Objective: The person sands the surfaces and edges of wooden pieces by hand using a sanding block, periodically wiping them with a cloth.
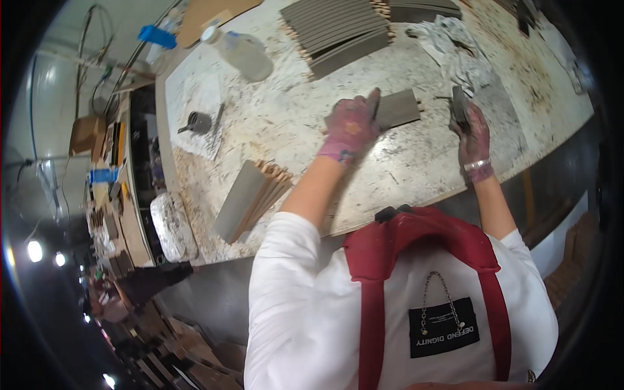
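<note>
My left hand (pixel 351 125), in a stained pink-purple glove, grips a short grey wooden board (pixel 400 108) and holds it down on the table. Short wooden dowels stick out of the board's right end. To the right, my right hand (pixel 474 133) wears a similar glove and is raised beside the board. Its fingers are closed around a dark grey flat block (pixel 459 105), seen edge-on; its exact kind is unclear. The board's left part is hidden under my left hand.
Grey boards with dowel ends form a large stack (pixel 338 32) at the back. A smaller stack (pixel 244 198) lies front left. A crumpled white rag (pixel 455 52), a cloudy plastic jug (pixel 247 57) and a dark roll (pixel 198 122) rest on the stained table (pixel 292 110).
</note>
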Available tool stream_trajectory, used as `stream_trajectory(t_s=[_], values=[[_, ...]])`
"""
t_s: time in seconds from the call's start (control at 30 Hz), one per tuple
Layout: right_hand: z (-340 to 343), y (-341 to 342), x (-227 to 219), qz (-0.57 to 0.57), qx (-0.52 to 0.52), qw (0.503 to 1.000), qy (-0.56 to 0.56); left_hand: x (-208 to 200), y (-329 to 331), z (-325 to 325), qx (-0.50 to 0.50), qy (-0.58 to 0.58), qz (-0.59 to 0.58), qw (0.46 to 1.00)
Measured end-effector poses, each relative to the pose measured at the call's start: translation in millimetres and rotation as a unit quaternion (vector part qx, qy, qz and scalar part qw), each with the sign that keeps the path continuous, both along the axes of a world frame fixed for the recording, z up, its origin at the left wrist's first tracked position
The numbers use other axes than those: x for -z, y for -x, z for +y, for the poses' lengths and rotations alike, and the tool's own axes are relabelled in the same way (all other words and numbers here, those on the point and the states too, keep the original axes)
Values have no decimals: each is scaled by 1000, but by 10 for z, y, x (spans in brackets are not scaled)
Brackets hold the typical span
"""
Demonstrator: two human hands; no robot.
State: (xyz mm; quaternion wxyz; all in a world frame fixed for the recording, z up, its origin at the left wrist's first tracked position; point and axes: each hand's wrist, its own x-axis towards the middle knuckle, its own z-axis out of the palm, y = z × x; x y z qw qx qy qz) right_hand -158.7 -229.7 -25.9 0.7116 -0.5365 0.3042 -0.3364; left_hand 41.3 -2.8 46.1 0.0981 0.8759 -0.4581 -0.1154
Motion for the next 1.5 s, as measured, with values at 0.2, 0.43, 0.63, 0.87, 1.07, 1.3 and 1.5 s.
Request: stream_trajectory(t_s=[0.2,0.43,0.63,0.87,1.07,1.3,1.5], values=[[117,-139,-124,-33,-30,997,-63,-201,253,355,-41,69,21,997],[30,-179,-124,-37,-62,995,-68,-1205,232,2383,-218,68,-61,972],[263,-283,-7,-10,-144,987,-74,-700,310,3021,-275,29,-56,959],[254,-123,-74,28,-147,988,-50,-744,271,3015,-282,-48,-41,957],[273,-38,-120,86,-90,991,-53,-914,-8,2069,-110,105,-138,979],[364,-173,-353,-13,-108,983,-150,-41,-866,114,-61,180,-195,962],[231,-44,-449,23,-114,989,-94,284,-1036,48,-96,166,-31,981]])
